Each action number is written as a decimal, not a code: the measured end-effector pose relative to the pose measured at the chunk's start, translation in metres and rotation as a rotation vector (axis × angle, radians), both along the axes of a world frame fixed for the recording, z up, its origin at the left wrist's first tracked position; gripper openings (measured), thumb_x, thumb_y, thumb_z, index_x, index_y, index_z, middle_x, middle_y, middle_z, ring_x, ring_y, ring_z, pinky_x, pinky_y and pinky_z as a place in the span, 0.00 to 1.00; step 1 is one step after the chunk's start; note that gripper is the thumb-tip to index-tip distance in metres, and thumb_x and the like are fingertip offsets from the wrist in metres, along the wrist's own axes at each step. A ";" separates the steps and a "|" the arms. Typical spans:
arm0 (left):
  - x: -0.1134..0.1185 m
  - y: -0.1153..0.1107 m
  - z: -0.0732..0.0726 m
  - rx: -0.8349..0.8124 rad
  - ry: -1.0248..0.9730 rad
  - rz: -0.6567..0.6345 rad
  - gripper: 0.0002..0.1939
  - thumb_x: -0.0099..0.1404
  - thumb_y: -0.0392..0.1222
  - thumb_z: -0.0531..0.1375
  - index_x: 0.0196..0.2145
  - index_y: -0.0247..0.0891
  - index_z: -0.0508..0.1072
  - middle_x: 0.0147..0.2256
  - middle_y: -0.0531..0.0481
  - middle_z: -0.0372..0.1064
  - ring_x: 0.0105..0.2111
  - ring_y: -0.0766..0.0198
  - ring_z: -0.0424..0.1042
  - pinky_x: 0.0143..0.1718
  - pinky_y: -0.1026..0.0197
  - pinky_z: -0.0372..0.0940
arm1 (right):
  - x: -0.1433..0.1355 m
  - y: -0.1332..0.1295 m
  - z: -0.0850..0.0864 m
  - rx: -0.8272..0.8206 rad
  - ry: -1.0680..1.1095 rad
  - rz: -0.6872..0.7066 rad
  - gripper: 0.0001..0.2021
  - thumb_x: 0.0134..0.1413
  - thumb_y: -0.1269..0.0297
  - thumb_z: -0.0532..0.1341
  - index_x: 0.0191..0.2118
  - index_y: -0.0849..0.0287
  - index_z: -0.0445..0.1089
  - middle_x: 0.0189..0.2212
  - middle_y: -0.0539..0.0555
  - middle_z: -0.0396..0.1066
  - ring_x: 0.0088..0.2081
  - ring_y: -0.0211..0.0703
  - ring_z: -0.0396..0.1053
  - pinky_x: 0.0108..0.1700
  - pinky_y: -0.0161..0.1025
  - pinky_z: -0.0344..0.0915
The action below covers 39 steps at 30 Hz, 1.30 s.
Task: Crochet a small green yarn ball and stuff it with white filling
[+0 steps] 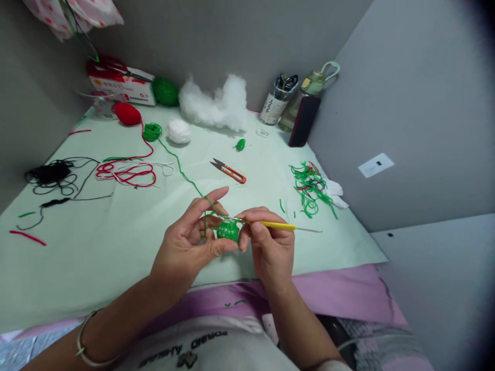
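Note:
Between my hands is a small green crochet piece (228,231), rounded, with white showing through its stitches. My left hand (193,232) pinches it between thumb and fingers, and green yarn (188,179) runs over the raised index finger. That strand leads back to a small green yarn bundle (152,132). My right hand (268,242) is closed around the yellow handle of a crochet hook (278,225). The hook's metal tip lies at the top edge of the piece; whether a loop sits on it is too small to tell.
Orange thread snips (229,171) lie ahead of my hands, with a small green crocheted piece (240,145) beyond. White stuffing (216,105) stands at the back. Green yarn scraps (311,188) are heaped at right, near a phone (304,122). Black yarn (50,175) lies left.

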<state>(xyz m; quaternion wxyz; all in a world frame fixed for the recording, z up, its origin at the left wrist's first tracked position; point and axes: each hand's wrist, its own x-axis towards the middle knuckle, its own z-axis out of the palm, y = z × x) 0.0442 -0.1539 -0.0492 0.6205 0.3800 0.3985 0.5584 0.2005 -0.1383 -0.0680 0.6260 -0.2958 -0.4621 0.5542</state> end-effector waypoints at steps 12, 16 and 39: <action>-0.002 0.000 -0.016 0.198 0.260 -0.095 0.32 0.63 0.37 0.71 0.63 0.55 0.74 0.38 0.54 0.74 0.38 0.67 0.71 0.46 0.64 0.68 | -0.011 0.000 0.008 -0.292 0.162 0.065 0.07 0.53 0.58 0.73 0.35 0.54 0.81 0.19 0.46 0.73 0.19 0.30 0.64 0.25 0.29 0.66; -0.002 -0.002 -0.013 -0.013 0.017 -0.103 0.45 0.57 0.39 0.75 0.69 0.49 0.65 0.39 0.53 0.72 0.43 0.63 0.74 0.51 0.59 0.68 | -0.011 0.005 0.008 -0.230 0.097 0.086 0.08 0.53 0.56 0.72 0.34 0.53 0.80 0.21 0.47 0.75 0.18 0.31 0.63 0.21 0.30 0.64; -0.012 0.009 -0.002 0.142 0.277 -0.151 0.47 0.59 0.37 0.73 0.72 0.53 0.60 0.38 0.54 0.72 0.44 0.60 0.73 0.53 0.57 0.67 | 0.008 0.002 -0.003 0.172 -0.208 -0.068 0.06 0.64 0.63 0.66 0.43 0.49 0.82 0.37 0.53 0.81 0.35 0.42 0.76 0.34 0.40 0.75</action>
